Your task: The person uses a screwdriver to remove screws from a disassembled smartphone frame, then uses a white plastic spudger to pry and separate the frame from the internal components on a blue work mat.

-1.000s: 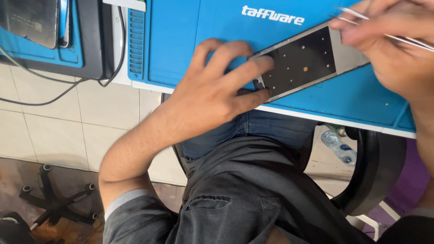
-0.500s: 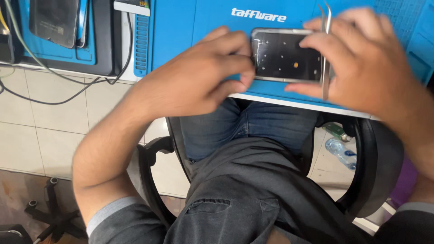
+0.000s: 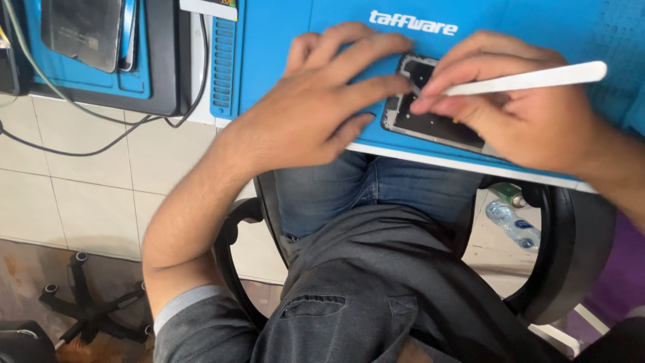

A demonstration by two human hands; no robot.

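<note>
**Two hands on an opened phone at the edge of a blue mat**

The left hand lies flat with its fingers spread on the blue work mat. Its fingertips reach to the right and touch the left end of a dark opened phone. The phone lies on the mat near the table edge, at about 1 o'clock in the view, and the two hands cover a big part of it.

The right hand comes from 3 o'clock and rests over the right part of the phone. Its fingers are pressed together around white tweezers; the tips of the tweezers point to 9 o'clock, toward the upper left corner of the phone. I cannot tell if the tips hold anything.

At 11 o'clock a second dark device lies on another blue mat, with cables hanging beside it. Under the table, at 4 o'clock, a plastic bottle lies on the floor. At 8 o'clock stands the base of a chair.
</note>
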